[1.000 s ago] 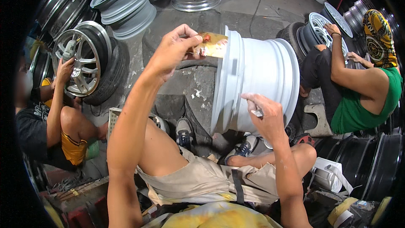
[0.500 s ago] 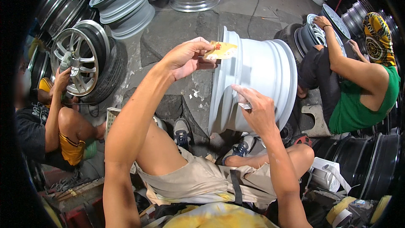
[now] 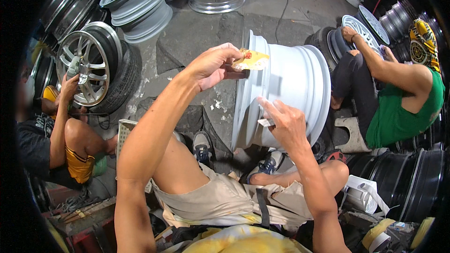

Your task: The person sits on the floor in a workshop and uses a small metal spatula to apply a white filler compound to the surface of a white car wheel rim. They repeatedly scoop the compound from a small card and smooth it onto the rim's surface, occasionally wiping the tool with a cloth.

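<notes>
Shifted rightward since the first frame, our left hand holds a yellow card, fingers closed on its edge, in front of the flange of a pale grey wheel rim. We see our right hand partly curled around a small white piece, index finger extended; contact with the rim we cannot tell. The rim stands just beyond our right shoe.

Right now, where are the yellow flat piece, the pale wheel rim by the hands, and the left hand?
Yellow flat piece [image 3: 256, 60]: head view, middle of its face.
Pale wheel rim [image 3: 295, 77]: head view, outer wall of barrel.
Left hand [image 3: 215, 68]: head view, middle of the hand.
</notes>
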The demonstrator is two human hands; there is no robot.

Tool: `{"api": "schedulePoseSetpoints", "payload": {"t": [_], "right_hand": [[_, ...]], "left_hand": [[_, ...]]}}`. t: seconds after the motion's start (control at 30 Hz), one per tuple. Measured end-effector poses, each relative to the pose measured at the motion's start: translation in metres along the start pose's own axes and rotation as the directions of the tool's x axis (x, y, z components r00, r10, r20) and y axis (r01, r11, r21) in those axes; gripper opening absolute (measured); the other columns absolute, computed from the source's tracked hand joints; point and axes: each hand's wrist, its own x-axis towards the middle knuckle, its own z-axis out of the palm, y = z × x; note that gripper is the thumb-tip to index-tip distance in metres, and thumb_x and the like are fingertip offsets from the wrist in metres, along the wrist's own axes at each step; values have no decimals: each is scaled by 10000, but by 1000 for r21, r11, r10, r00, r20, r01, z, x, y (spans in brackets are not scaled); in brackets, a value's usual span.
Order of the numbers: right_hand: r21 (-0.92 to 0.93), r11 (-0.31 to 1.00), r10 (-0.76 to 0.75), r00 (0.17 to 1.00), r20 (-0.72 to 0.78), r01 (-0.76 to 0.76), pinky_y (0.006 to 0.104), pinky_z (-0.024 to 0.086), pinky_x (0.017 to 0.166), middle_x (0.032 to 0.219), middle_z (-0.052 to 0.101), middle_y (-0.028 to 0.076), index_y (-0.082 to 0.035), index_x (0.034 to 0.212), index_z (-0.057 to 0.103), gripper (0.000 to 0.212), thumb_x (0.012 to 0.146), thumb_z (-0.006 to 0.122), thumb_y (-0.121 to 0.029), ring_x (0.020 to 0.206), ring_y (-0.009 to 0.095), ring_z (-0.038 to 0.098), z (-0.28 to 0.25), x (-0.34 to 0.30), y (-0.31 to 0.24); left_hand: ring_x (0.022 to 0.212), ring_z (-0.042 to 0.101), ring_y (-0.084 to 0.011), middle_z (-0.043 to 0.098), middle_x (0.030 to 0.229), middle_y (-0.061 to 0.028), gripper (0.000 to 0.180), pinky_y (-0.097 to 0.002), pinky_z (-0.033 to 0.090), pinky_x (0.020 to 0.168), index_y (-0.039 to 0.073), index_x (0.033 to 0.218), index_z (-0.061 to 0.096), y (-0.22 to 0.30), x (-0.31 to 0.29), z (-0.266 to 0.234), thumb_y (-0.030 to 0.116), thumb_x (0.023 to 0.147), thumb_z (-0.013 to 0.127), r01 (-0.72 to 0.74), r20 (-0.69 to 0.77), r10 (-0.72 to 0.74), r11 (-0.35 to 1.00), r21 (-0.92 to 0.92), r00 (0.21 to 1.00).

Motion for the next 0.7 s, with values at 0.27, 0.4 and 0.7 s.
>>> {"api": "schedulePoseSetpoints", "payload": {"t": [0.27, 0.4, 0.7], "right_hand": [[-107, 991, -69, 995, 71, 76, 374, 541, 589, 821, 593, 42, -185, 1282, 646, 550, 749, 723, -71, 674, 220, 662, -9, 9, 4], [-63, 996, -68, 997, 31, 69, 376, 543, 591, 831, 604, 44, -189, 1286, 646, 589, 718, 739, -62, 663, 229, 658, -5, 0, 4], [183, 977, 119, 992, -44, -109, 377, 551, 640, 818, 668, 77, -167, 1256, 680, 595, 699, 728, 37, 701, 253, 678, -2, -11, -6]], "left_hand": [[1016, 679, -216, 648, 1118, -152, 102, -427, 585, 975, 20, 1005, 602, -2, 1, 1, 98, 949, 637, -4, -3, 4, 1000, 21, 1000], [1007, 679, -218, 646, 1120, -151, 111, -428, 585, 974, 16, 1013, 599, -3, 2, -2, 103, 952, 632, -1, 0, 1, 1000, 1, 1000], [959, 682, -199, 642, 1042, -111, 87, -396, 600, 937, 46, 974, 562, 1, 0, 0, 114, 973, 615, 0, -2, 0, 999, 51, 1000]]}}
